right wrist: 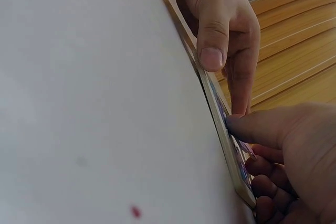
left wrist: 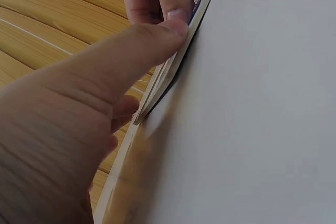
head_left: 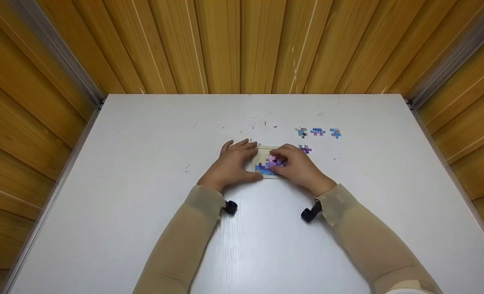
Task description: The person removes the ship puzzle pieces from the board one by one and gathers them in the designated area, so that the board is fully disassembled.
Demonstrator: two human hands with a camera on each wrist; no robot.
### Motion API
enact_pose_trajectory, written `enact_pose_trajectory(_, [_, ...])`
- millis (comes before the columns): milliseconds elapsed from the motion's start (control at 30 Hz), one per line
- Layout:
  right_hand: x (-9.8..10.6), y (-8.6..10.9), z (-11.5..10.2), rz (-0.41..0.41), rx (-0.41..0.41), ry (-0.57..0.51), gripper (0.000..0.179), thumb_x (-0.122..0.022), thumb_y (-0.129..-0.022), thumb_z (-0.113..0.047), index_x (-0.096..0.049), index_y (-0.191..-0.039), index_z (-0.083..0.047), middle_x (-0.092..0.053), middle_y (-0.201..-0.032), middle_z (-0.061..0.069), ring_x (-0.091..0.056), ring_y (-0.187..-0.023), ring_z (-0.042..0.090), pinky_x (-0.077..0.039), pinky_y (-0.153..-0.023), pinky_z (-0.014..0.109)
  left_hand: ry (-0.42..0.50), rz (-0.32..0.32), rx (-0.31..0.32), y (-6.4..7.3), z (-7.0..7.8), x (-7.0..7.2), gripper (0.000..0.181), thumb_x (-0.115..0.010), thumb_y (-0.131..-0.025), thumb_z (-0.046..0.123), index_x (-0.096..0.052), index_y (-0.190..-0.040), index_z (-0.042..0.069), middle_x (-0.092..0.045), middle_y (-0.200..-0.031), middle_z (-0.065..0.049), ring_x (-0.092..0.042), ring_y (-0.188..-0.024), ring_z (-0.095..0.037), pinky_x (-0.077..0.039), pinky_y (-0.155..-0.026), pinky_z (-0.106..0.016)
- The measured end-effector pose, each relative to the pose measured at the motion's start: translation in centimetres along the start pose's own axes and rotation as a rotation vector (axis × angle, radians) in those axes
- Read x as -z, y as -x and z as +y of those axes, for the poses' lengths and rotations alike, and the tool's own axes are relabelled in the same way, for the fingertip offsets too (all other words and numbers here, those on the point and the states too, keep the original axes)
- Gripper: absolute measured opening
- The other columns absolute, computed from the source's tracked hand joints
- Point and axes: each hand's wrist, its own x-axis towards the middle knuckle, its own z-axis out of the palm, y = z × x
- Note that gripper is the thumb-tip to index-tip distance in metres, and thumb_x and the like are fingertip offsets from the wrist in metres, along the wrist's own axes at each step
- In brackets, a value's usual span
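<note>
Puzzle tray (head_left: 262, 154), pale cream, thin and rectangular with a raised rim, lies on the smooth white worktop (head_left: 103, 212), roughly midway between its left and right edges and well in from the far edge. Watching remotely, I see the person's right grip (head_left: 301, 167), a bare hand, pinching a small pink jigsaw piece (head_left: 271, 157) with knobbed edges over the tray; I cannot tell whether the piece is seated. The left grip (head_left: 234, 163), also bare, clasps nothing: its fingers reach out along the tray's left side, and its thumb presses the near rim by the corner. Inside the tray, a blue printed section (head_left: 262, 170) runs along the near rim, with purple beside it, partly under the right fingers.

Toward the worktop's far right corner I count three loose pieces in a row: teal-and-white piece (head_left: 302, 132), violet-blue piece (head_left: 318, 131), light-blue piece with an orange patch (head_left: 335, 132). A purple piece (head_left: 306, 149) lies just beside the right knuckles.
</note>
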Motion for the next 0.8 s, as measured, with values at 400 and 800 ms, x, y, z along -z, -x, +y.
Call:
enact_pose_trajectory(400, [-0.16, 0.01, 0.04, 0.029, 0.021, -0.007, 0.055, -0.092, -0.097, -0.026, -0.075, -0.145, -0.006, -0.073, -0.129, 0.010, -0.069, -0.118, 0.028, -0.056, -0.107, 0.047, 0.040, -0.013, 0.010, -0.09, -0.07, -0.25, 0.091, -0.093, -0.091, 0.055, -0.060, -0.164, 0.010, -0.047, -0.181, -0.001, -0.027, -0.177, -0.025, 0.005, -0.146, -0.050])
enact_pose_trajectory(800, [-0.14, -0.03, 0.28, 0.049, 0.039, -0.001, 0.049, -0.091, -0.098, -0.025, -0.076, -0.141, -0.007, -0.073, -0.126, 0.008, -0.067, -0.110, 0.024, -0.054, -0.097, 0.040, 0.016, 0.000, 0.004, 0.03, -0.17, -0.30, 0.088, -0.092, -0.092, 0.057, -0.063, -0.162, 0.013, -0.049, -0.179, 0.001, -0.030, -0.175, -0.029, 0.002, -0.146, -0.054])
